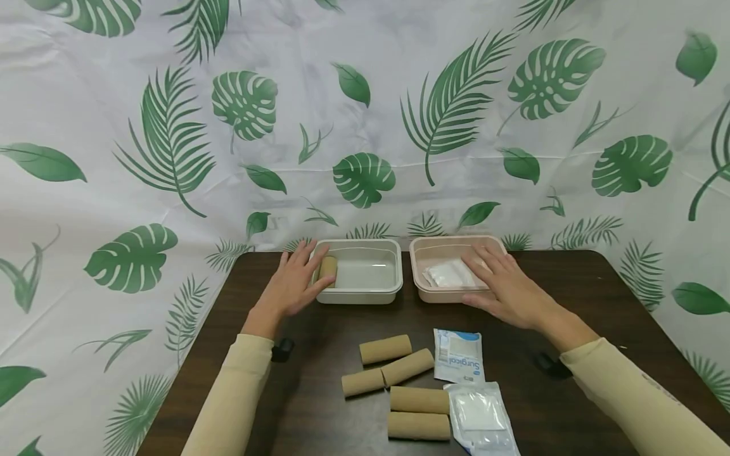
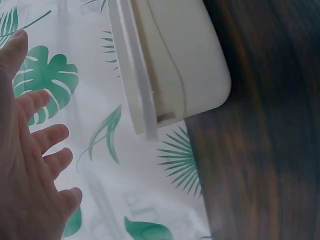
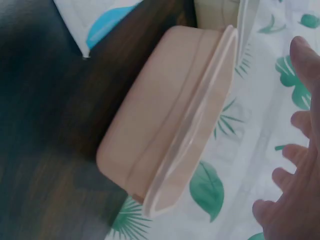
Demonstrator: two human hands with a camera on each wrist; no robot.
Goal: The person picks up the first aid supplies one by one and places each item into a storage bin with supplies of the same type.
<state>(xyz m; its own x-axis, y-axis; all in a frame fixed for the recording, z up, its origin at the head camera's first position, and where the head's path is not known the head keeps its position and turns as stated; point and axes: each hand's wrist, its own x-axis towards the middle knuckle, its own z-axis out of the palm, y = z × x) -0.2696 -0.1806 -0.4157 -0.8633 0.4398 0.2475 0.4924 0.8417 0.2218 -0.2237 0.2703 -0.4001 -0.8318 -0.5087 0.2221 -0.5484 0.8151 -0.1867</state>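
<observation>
With fingers spread and holding nothing, my left hand (image 1: 291, 278) hovers at the left side of the pale grey-white plastic tray (image 1: 365, 297). One brown cardboard tube (image 1: 327, 269) lies inside that tray, near its left wall. Over the right side of the pink tray (image 1: 424, 294) hangs my right hand (image 1: 510, 288), its fingers also spread. White packets (image 1: 450, 273) lie in the pink tray, partly hidden by the hand. Both wrist views show a gap between the left hand (image 2: 35, 145) or right hand (image 3: 295, 155) and the tray near it.
Several loose cardboard tubes (image 1: 419, 400) lie on the dark wooden table (image 1: 319, 380) in front of the trays. Beside them are a blue-and-white packet marked Surgical (image 1: 458, 354) and a clear-fronted white packet (image 1: 481, 415). A leaf-print cloth (image 1: 308, 202) hangs behind the table.
</observation>
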